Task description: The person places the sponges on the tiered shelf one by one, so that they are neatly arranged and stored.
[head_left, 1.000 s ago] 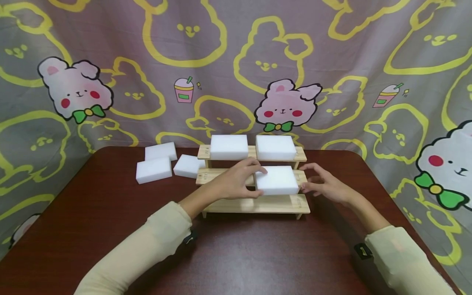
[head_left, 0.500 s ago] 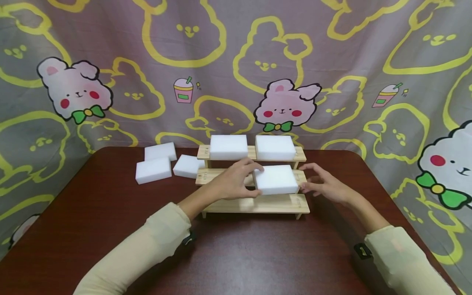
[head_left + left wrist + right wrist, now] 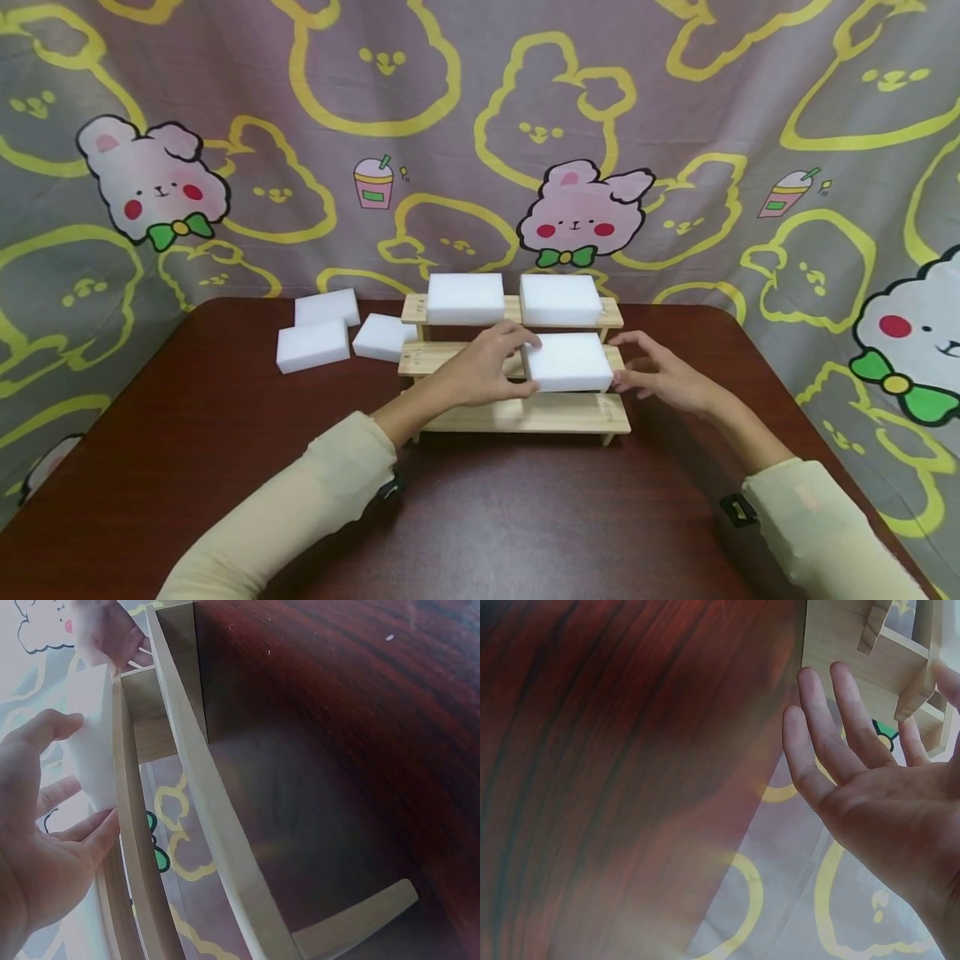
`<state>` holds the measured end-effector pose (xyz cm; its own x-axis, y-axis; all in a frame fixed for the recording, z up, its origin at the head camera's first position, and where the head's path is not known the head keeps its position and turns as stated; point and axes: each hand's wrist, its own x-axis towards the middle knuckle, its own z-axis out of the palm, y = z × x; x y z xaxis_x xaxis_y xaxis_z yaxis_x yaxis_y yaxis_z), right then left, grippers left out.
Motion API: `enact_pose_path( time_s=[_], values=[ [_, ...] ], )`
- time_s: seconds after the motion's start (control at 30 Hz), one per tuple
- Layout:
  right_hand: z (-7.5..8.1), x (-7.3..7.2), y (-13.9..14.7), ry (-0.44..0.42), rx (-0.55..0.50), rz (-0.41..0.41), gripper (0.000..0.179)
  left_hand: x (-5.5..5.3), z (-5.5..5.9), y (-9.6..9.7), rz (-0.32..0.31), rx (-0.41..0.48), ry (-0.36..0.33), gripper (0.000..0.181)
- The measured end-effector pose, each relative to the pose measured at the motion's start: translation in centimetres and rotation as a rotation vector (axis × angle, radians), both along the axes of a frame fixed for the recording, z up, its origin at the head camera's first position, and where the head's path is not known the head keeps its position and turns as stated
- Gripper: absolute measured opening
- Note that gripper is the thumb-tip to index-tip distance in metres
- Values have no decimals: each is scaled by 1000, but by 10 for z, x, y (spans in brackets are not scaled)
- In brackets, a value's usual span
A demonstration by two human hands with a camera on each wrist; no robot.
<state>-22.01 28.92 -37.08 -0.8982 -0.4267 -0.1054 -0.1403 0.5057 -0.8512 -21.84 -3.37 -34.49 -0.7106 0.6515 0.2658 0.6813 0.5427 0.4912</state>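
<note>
A white foam block lies on the right part of the middle tier of a small wooden three-tier stand. My left hand holds the block by its left end, thumb in front and fingers behind. The left wrist view shows this hand around the same block, against the shelf edge. At the stand's right end is my right hand, its thumb and forefinger close to the shelf end and the block's right corner. In the right wrist view this hand has its fingers spread and relaxed.
Two more white blocks, a left one and a right one, sit on the top tier. Three others, including a front one, lie on the brown table left of the stand. A patterned curtain hangs behind.
The held block has slid slightly right and back on the middle tier, with my left hand following it. My right hand stays at the stand's right end.
</note>
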Motion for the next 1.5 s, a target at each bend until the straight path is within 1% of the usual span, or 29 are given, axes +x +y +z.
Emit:
enact_pose_path(
  time_s=[0.17, 0.33, 0.5, 0.63, 0.77, 0.93, 1.17, 1.5],
  values=[
    [0, 0, 0, 6, 12, -6, 56, -1, -1, 1, 12, -15, 23, 51],
    [0, 0, 0, 3, 9, -5, 56, 1, -1, 1, 45, -48, 33, 52],
    [0, -1, 0, 2, 12, -6, 58, 1, 0, 1, 69, -56, 47, 49],
    [0, 0, 0, -4, 23, -15, 58, 0, 0, 2, 59, -30, 38, 46],
    [0, 0, 0, -4, 24, -11, 59, -3, -1, 3, 37, 24, 20, 42],
    [0, -1, 1, 2, 23, -4, 59, -5, -1, 4, 37, 64, 16, 39],
    [1, -1, 2, 10, 20, 4, 59, -8, -1, 6, 49, 70, 12, 38],
    [0, -1, 2, -1, 25, -3, 60, -10, 0, 7, 59, 64, -2, 39]
  ],
)
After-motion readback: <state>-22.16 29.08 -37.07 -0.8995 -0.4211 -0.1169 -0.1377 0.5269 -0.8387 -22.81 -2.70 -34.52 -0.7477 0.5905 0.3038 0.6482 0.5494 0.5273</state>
